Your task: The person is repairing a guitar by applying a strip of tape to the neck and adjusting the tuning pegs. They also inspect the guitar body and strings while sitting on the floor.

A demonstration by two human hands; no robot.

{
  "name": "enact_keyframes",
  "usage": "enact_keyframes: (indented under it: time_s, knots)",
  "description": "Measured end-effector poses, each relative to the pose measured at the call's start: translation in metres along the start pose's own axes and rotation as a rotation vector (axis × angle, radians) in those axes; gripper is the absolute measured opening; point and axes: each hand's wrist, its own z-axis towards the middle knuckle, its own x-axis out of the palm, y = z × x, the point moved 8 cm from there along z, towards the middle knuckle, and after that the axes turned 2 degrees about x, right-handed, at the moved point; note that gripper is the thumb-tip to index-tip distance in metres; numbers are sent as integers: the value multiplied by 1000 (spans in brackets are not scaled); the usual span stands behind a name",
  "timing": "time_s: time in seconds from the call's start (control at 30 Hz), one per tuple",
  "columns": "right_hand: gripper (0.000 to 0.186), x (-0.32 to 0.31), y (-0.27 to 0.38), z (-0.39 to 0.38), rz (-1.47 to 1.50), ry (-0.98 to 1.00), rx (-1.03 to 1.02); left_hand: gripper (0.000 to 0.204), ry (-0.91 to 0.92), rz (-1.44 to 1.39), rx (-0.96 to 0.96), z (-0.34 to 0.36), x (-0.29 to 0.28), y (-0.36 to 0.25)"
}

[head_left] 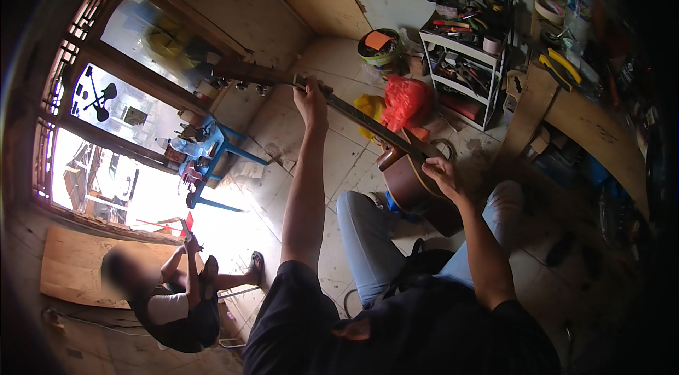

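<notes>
An acoustic guitar [417, 198] rests at my knees in the head view, its brown body low at centre and its long neck rising to the upper left. My left hand [310, 95] is closed round the neck near the nut, just below the headstock [233, 72]. My right hand [438, 173] is at the lower end of the fretboard where it meets the body, fingers curled on it; whether they grip or only touch the strings is hard to tell.
A person [166, 315] sits at lower left holding a small object. A blue plastic table [230, 152] with items stands by the window. Red [410, 102] and yellow bags, a bucket [382, 53], a tool rack [467, 56] and a cluttered wooden workbench [587, 134] line the back and right.
</notes>
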Motion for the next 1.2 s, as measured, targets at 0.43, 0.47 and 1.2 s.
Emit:
enact_keyframes:
  time_s: [0.43,0.47,1.2]
  knots:
    - [114,21,109,-48,-817,-90,-357,40,12,178,128,-1,37,-14]
    - [113,20,108,-47,-853,-77,-353,40,33,170,118,-2,40,-12]
    - [114,-16,108,-42,-882,-20,-309,32,725,57,-23,-27,57,-15]
